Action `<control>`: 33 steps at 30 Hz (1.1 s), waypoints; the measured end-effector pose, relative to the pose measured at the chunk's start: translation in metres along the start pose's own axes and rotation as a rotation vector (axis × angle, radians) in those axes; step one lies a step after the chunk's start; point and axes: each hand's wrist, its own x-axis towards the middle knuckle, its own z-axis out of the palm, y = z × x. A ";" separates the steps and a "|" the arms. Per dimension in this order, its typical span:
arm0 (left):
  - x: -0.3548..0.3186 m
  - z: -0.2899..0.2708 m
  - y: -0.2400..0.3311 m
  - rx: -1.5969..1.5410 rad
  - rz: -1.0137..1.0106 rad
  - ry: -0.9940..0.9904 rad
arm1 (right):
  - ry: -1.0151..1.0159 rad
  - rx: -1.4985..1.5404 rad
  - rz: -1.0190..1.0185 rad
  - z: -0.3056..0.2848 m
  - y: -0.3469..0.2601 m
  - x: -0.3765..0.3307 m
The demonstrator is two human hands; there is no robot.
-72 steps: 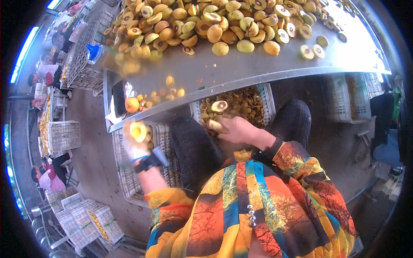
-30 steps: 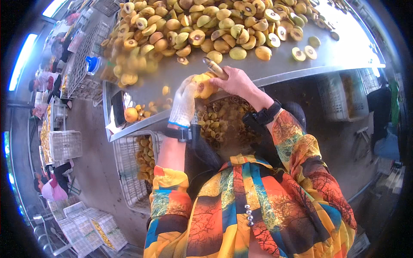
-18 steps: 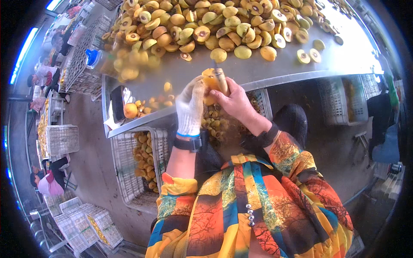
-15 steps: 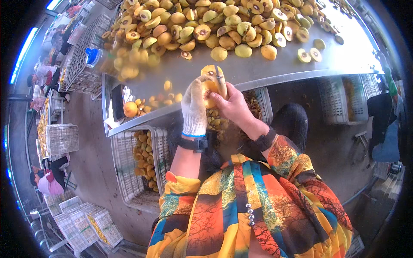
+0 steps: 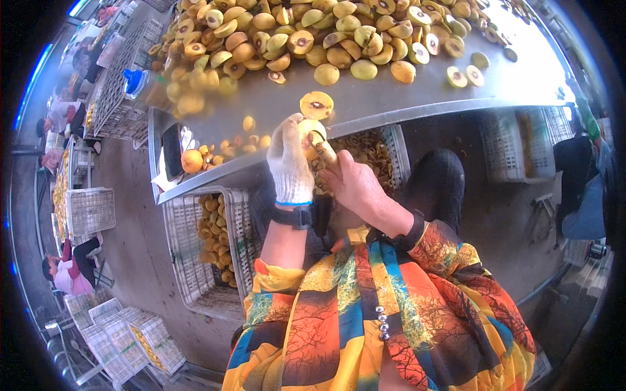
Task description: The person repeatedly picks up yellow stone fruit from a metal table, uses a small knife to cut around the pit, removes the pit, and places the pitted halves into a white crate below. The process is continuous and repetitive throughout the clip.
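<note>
In my gloved left hand [image 5: 289,159], the fingers are wrapped round a yellow peach half [image 5: 312,129]. My bare right hand [image 5: 357,187] grips a pitting knife [image 5: 326,154] by its pale handle, its curved metal end against the fruit. Just beyond the left fingertips, another cut peach half [image 5: 317,104] shows its brown pit; whether it rests on the table edge or is held, I cannot tell. Farther off, a large heap of halved peaches [image 5: 339,57] covers the metal table [image 5: 391,98].
Under the table edge stand a white crate of peach halves [image 5: 244,221] to the left and a crate of brown scraps [image 5: 396,153] before me. A blue-capped bottle [image 5: 135,81], a dark phone-like slab [image 5: 171,156] and loose fruit [image 5: 192,160] are at the table's left. Co-workers sit far left.
The pitting knife's handle has swung down toward me, and its curved end is now at the fruit. A cut half now shows separately beyond my left fingers. Both hands have shifted slightly.
</note>
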 end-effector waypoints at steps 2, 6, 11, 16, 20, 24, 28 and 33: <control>-0.001 0.001 -0.003 0.008 0.030 -0.007 | -0.002 -0.018 0.032 0.000 -0.005 -0.002; -0.004 0.006 -0.005 0.022 0.051 -0.012 | -0.051 -0.006 0.036 0.002 -0.010 -0.008; 0.000 -0.003 -0.008 0.064 -0.035 0.012 | -0.150 0.058 0.090 0.000 -0.016 -0.012; 0.000 -0.009 -0.010 0.115 -0.052 -0.011 | -0.285 0.202 0.264 -0.003 -0.022 -0.010; -0.004 -0.008 -0.007 0.030 -0.141 0.004 | -0.354 0.348 0.255 0.007 -0.010 -0.012; -0.012 -0.019 0.000 -0.048 -0.168 -0.001 | -0.565 0.655 0.399 -0.001 -0.025 -0.015; -0.010 -0.023 0.010 -0.152 -0.367 -0.076 | -0.916 1.323 0.538 0.005 -0.003 -0.007; 0.001 -0.060 0.035 -0.276 -0.310 -0.012 | -1.132 1.616 0.214 0.012 0.004 -0.007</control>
